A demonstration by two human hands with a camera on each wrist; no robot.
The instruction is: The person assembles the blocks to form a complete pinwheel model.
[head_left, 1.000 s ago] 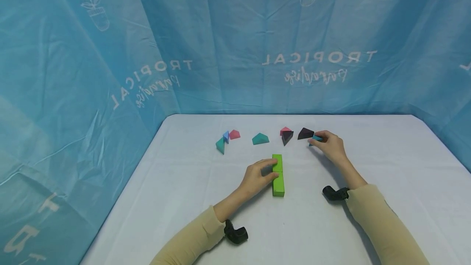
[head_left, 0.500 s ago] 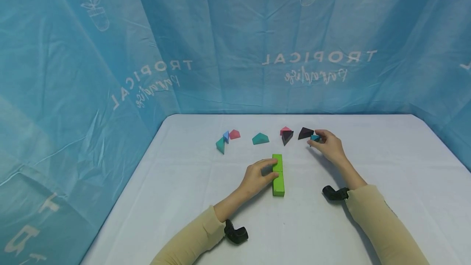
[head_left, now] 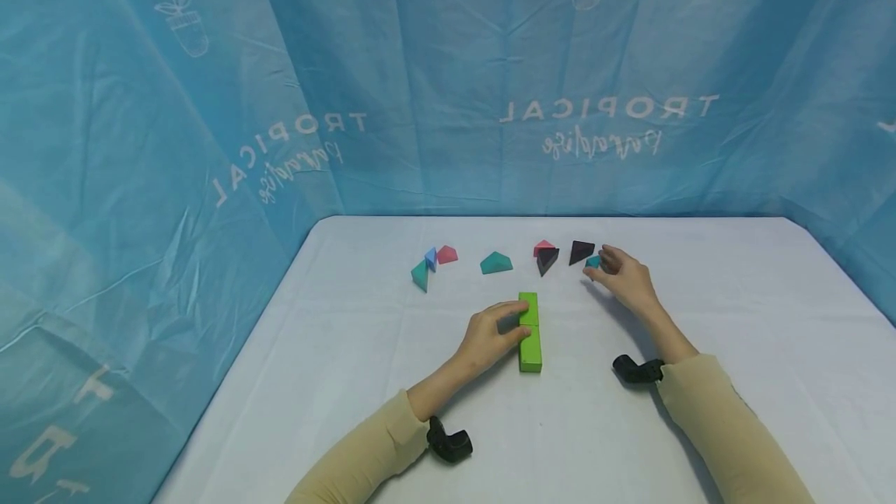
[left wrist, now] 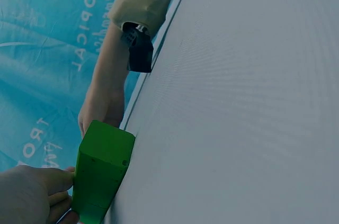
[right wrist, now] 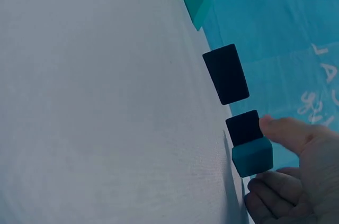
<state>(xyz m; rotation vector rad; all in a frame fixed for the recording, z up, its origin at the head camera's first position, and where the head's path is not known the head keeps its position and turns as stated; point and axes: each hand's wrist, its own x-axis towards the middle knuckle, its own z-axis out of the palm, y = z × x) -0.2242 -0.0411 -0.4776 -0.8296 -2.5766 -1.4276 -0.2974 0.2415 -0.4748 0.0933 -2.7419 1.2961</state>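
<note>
In the head view my left hand lies against the left side of two green blocks set end to end. Its thumb and forefinger touch them, and the left wrist view shows the fingertips along a green face. My right hand stands at the far right of the row, thumb and fingers spread around a small teal block. In the right wrist view that teal block sits right beside a black block, with the thumb above it and the fingers below.
Left of the right hand lie a black piece, another black piece against a pink one, and a green wedge. Farther left sit a pink piece, a blue piece and a teal piece. Blue cloth hangs behind the table.
The teal block has turned and shifted slightly left, and the black piece beside it has turned a little. My right fingertips have drawn back slightly from the block. The left hand stays still.
</note>
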